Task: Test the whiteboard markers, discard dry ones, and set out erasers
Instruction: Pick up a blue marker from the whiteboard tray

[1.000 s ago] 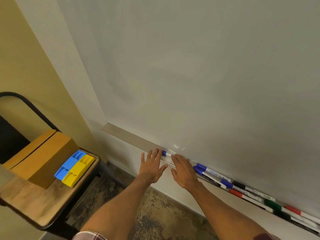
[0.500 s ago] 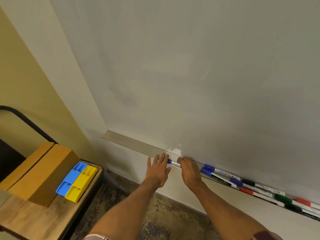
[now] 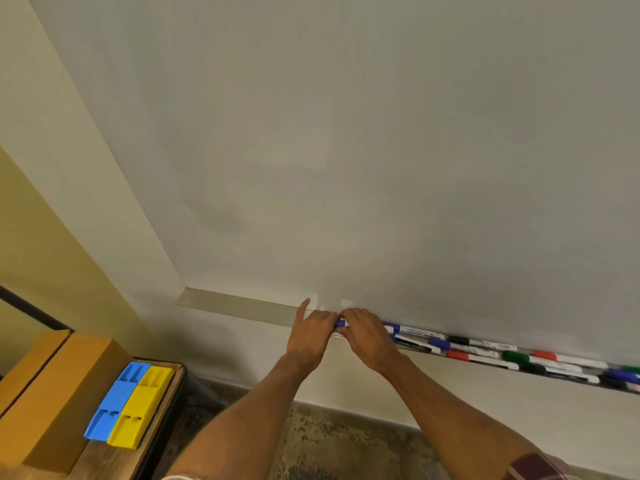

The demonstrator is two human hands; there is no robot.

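Over the mottled floor (image 3: 346,445), erasers (image 3: 130,403) wait on the side table (image 3: 114,460). Further in, left hand (image 3: 308,337) and right hand (image 3: 369,339) both curl round a blue marker (image 3: 341,323) at the tray (image 3: 242,304); a jerky cap pull could knock neighbouring markers (image 3: 485,351) off.

On the tray (image 3: 242,304), blue marker (image 3: 341,323) mostly hidden under left hand (image 3: 310,336) and right hand (image 3: 369,337) gripping it; only a blue bit shows. Tray's right end and the markers (image 3: 620,374) there cut by frame edge. Barrel print too small to read.
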